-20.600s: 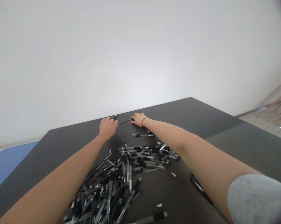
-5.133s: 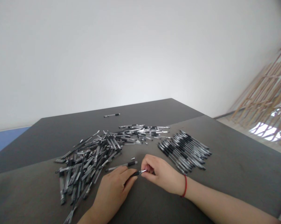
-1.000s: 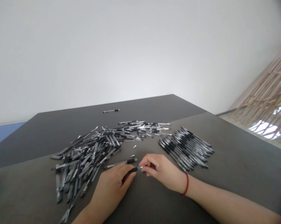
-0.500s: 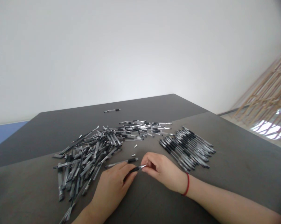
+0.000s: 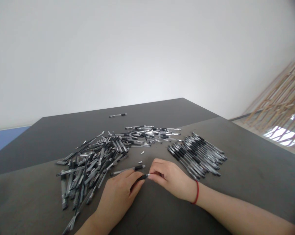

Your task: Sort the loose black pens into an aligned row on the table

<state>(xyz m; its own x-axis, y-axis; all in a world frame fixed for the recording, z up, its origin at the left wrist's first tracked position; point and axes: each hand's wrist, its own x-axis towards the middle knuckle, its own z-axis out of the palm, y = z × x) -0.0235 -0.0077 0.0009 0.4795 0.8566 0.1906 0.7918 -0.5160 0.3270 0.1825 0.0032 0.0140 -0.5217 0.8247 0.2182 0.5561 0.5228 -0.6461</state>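
Observation:
Between my two hands is a pen with a black grip. My left hand is closed around its body, which the palm mostly hides. The thumb and forefinger of my right hand pinch the silvery cone tip at the pen's front end, covering most of it. Just beyond my left fingers lies another pen with a black grip. Two small silver cone tips, a nearer one and a farther one, rest on the table past my hands.
A jumbled heap of pen parts spreads on the left. More pens lie loosely at the middle back. To the right, several pens are lined up side by side. One lone pen lies far back on the dark table, near the wall.
My right fingers have closed in on the pen's front end and now cover most of the cone tip. My left hand keeps its hold, almost unmoved.

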